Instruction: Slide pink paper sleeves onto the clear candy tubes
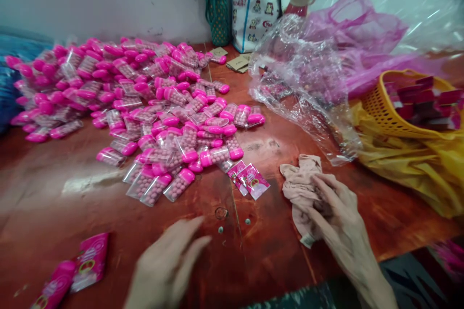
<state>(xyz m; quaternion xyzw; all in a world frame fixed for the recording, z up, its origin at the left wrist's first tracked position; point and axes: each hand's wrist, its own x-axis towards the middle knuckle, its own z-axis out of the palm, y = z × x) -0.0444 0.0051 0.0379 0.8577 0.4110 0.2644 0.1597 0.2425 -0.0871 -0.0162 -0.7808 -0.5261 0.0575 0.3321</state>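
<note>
My left hand [168,263] hovers low over the red-brown table [43,203], fingers spread, holding nothing. My right hand [340,224] rests on a crumpled beige cloth [300,186] near the table's front edge, fingers pressing into it. A big heap of clear packets with pink caps and pink candies [145,101] covers the table's middle and left. Two small pink sachets [250,178] lie between the heap and the cloth. More pink sachets [78,268] lie at the front left.
Crumpled clear plastic bags [308,72] lie right of the heap. A yellow basket [380,106] with red packs sits on yellow plastic at the right. Bags [250,9] stand against the back wall. Small round bits [221,228] lie near my left hand.
</note>
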